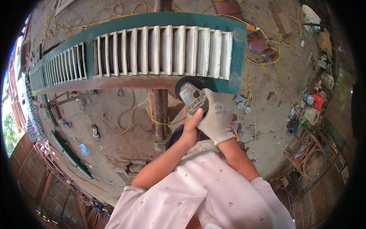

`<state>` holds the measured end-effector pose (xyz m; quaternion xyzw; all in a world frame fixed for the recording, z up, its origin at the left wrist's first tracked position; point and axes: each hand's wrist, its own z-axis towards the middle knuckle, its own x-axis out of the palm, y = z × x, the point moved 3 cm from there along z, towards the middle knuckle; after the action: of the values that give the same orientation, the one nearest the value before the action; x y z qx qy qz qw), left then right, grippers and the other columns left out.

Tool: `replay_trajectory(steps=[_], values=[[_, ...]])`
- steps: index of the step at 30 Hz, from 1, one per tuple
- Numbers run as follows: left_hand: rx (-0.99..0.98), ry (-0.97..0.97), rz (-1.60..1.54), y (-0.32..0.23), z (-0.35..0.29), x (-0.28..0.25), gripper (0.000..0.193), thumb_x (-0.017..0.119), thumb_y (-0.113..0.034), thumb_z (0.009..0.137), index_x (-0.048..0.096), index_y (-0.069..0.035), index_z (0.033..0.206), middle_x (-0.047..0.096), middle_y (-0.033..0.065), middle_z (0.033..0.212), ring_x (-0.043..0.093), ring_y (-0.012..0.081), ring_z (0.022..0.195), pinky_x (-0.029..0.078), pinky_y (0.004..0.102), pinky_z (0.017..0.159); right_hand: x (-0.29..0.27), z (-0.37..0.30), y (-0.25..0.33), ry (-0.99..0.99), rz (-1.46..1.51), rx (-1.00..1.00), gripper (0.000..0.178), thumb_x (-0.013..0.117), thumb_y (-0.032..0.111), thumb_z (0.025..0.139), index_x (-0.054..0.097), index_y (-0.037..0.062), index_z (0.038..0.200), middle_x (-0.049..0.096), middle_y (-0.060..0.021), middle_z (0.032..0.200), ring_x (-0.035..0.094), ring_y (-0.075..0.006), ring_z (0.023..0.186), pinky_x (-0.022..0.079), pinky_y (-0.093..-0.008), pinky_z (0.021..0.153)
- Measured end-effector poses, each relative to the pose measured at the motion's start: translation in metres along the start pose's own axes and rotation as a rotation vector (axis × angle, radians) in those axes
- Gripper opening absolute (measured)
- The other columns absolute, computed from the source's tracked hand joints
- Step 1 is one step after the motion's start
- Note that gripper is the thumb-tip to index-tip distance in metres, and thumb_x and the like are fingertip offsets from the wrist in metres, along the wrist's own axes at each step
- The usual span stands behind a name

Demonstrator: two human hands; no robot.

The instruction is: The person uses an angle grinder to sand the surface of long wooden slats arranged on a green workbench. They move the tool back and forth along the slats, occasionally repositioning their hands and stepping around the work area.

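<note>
An angle grinder [191,96] is held in both my hands in front of me. My bare left hand [191,128] is closed around its body from the left, thumb on top. My right hand [216,121], in a pale work glove, is wrapped around it from the right. The dark disc [183,84] is at the near rail [133,83] of a long shutter panel; I cannot tell whether it touches. That rail is bare reddish brown along much of its length, while the far rail and right end [239,57] are green. Whitish slats [167,49] fill the panel's openings.
A brown post [159,110] stands under the panel. Yellow cords [249,89] snake over the dirt floor. A glove [95,131], a blue plastic scrap [84,149] and a green louvred piece [68,154] lie at left. Clutter with a red bag [318,102] lines the right.
</note>
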<state>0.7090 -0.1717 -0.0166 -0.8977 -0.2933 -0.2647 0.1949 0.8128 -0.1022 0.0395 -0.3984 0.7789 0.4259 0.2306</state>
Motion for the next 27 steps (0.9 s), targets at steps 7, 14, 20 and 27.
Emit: replay_trajectory(steps=[7, 14, 20, 27], values=[[-0.026, 0.055, 0.091, 0.003, -0.003, 0.052, 0.070, 0.070, -0.046, 0.104, 0.050, -0.005, 0.157, 0.061, 0.0095, 0.150, 0.060, 0.0218, 0.136, 0.046, 0.0395, 0.118, -0.020, -0.018, -0.043, -0.134, 0.123, 0.037, 0.090, 0.087, 0.043, 0.080, 0.048, 0.0053, 0.152, 0.077, -0.0244, 0.113, 0.076, -0.0442, 0.104, 0.059, -0.0500, 0.092], [0.028, 0.043, 0.049, 0.008, -0.002, 0.014, 0.069, 0.064, -0.053, 0.106, 0.050, -0.008, 0.156, 0.061, 0.0112, 0.151, 0.059, 0.0257, 0.139, 0.043, 0.0442, 0.122, -0.006, -0.009, -0.017, 0.055, -0.019, 0.061, 0.081, 0.082, 0.039, 0.081, 0.051, 0.0106, 0.150, 0.076, -0.0226, 0.117, 0.076, -0.0430, 0.101, 0.059, -0.0524, 0.086], [0.004, 0.063, 0.024, 0.013, 0.009, 0.008, 0.067, 0.066, -0.047, 0.107, 0.048, -0.008, 0.158, 0.063, 0.0096, 0.147, 0.063, 0.0228, 0.134, 0.051, 0.0407, 0.114, -0.008, -0.007, -0.023, -0.025, 0.032, 0.044, 0.083, 0.083, 0.038, 0.082, 0.049, 0.0130, 0.153, 0.078, -0.0247, 0.108, 0.076, -0.0464, 0.100, 0.058, -0.0542, 0.087], [-0.138, 0.192, 0.147, 0.050, 0.027, 0.038, 0.072, 0.070, -0.053, 0.103, 0.051, -0.009, 0.157, 0.062, 0.0084, 0.148, 0.062, 0.0230, 0.134, 0.049, 0.0444, 0.115, -0.024, -0.026, -0.068, -0.205, 0.281, 0.094, 0.078, 0.094, 0.033, 0.077, 0.055, 0.0118, 0.141, 0.076, -0.0194, 0.113, 0.076, -0.0387, 0.104, 0.059, -0.0462, 0.090]])
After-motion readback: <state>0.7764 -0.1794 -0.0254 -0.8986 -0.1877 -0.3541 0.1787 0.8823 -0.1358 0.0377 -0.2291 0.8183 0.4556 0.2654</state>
